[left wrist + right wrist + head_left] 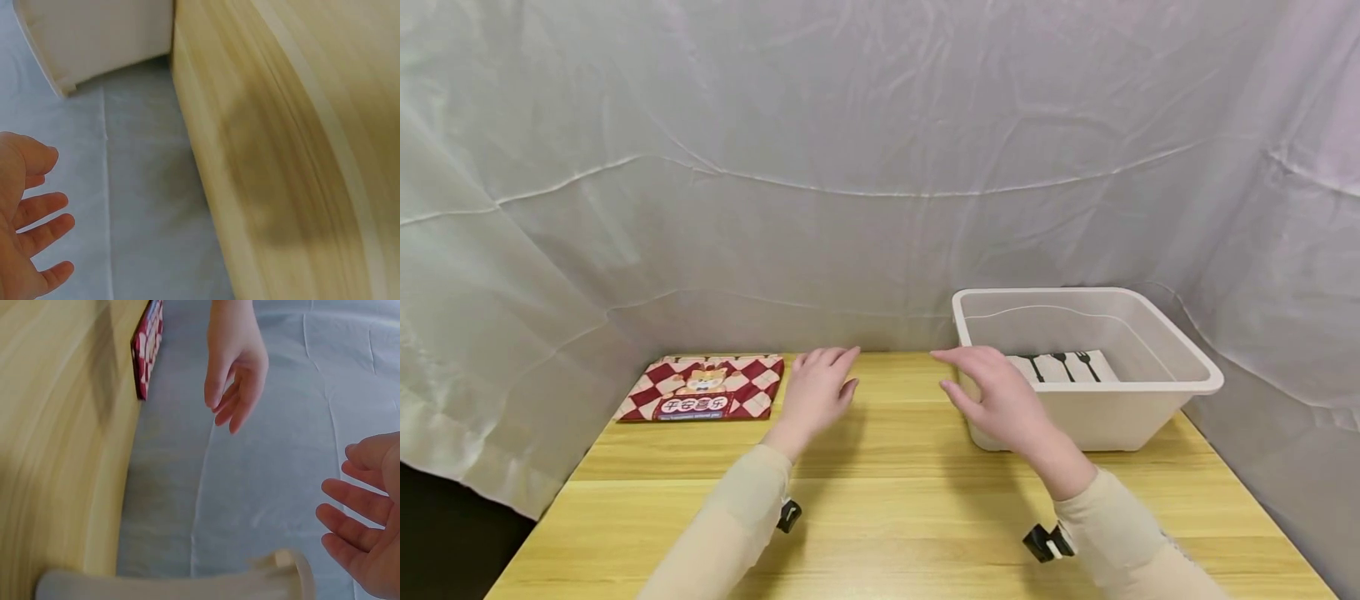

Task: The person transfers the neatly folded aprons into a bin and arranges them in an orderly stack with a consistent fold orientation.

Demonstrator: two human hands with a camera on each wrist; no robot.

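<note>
The bin (1150, 417) wall hides most of the white packets (1063, 367) with black cutlery.

Looks like a staged recording booth, not a lived-in room: wrinkled white cloth (880, 167) draped as backdrop on all sides of a plain wooden table (895, 508), wrist-strapped cameras (1047, 542).

- The head view looked forward and down from above the near edge of the wooden table (895, 508), taking in both forearms and the draped backdrop.
- The left wrist view sat close, facing across toward the white bin (94, 37).
- The right wrist view, equally close, faced the left hand (234, 369) and the checkered packet (147, 353); both wrist views shared the bin and table edge.
</note>
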